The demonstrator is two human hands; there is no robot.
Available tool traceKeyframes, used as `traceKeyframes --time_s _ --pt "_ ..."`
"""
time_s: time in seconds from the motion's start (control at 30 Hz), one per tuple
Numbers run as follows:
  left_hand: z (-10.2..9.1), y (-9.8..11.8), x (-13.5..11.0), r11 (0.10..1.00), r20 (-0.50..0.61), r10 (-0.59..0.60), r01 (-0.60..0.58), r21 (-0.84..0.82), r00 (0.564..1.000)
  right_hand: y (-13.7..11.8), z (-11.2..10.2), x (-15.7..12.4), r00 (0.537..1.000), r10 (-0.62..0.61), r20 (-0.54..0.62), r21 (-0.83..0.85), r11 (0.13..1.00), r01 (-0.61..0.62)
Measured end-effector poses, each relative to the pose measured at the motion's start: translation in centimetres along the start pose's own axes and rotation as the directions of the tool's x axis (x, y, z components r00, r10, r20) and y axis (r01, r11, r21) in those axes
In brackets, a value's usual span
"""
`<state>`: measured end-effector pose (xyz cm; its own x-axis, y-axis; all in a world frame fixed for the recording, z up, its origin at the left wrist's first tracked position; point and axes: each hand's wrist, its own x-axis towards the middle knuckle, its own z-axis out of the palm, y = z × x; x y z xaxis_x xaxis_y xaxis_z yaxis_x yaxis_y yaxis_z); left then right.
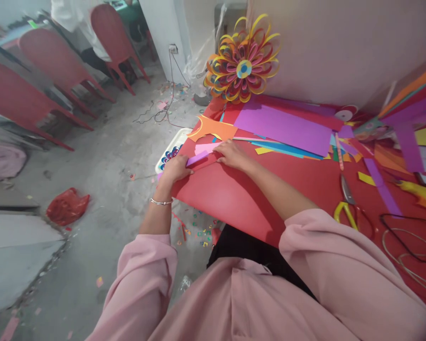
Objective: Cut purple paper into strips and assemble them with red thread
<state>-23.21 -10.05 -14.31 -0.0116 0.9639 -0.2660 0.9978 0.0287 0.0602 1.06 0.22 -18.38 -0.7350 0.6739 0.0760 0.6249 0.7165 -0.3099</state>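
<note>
Left hand (176,168): at the left end of a narrow purple strip (198,157), center of frame; fingers bent against it, whether clamped or merely pressing cannot be told. Silver bracelet (161,202) on the wrist.

Right hand (231,154): just beyond the strip's right end, fingers curled and pointing left, fingertips low over the table; whether they pinch anything cannot be told.

Purple strip: lying between the two hands, near the left corner of the red table (241,184).

Pink paper (206,148): just behind the strip.

Orange paper (216,128): cut with curved edges, farther back.

White tray (181,137): left of the orange paper, containing blue and purple paper loops (168,158).

Blue strips (291,149): right of the right hand, beside a large purple sheet (280,125).

Paper flower (244,69): yellow, orange, red and pink loops, blue center; upper middle, at the table's back edge.

Scissors (347,192): right of frame, one handle yellow.

Yellow tool (421,193): far right, near dark and pale cords.

Red bag (68,207): on the gray floor (106,156), left.

Red chairs (44,54): upper left, a seated co-worker (81,26) partly visible.
</note>
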Motion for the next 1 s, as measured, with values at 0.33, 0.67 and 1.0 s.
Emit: traceKeyframes --time_s 0.33,0.67,1.0 --pt "-0.6 3.9 -0.9 0.997 0.044 0.072 -0.072 -0.006 0.996 -0.4 -1.8 -4.6 0.988 0.114 0.106 -0.056 0.993 -0.108" --pt "1.3 19.4 0.6 0.809 0.102 0.577 -0.584 0.06 0.81 5.5 -3.7 -24.3 0.881 0.468 0.062 0.084 0.877 -0.472" --pt "3.0 23.7 -1.1 0.771 -0.048 0.636 -0.632 0.076 0.77 4.9 -4.8 -27.4 0.858 0.492 -0.148 0.056 0.87 -0.49"
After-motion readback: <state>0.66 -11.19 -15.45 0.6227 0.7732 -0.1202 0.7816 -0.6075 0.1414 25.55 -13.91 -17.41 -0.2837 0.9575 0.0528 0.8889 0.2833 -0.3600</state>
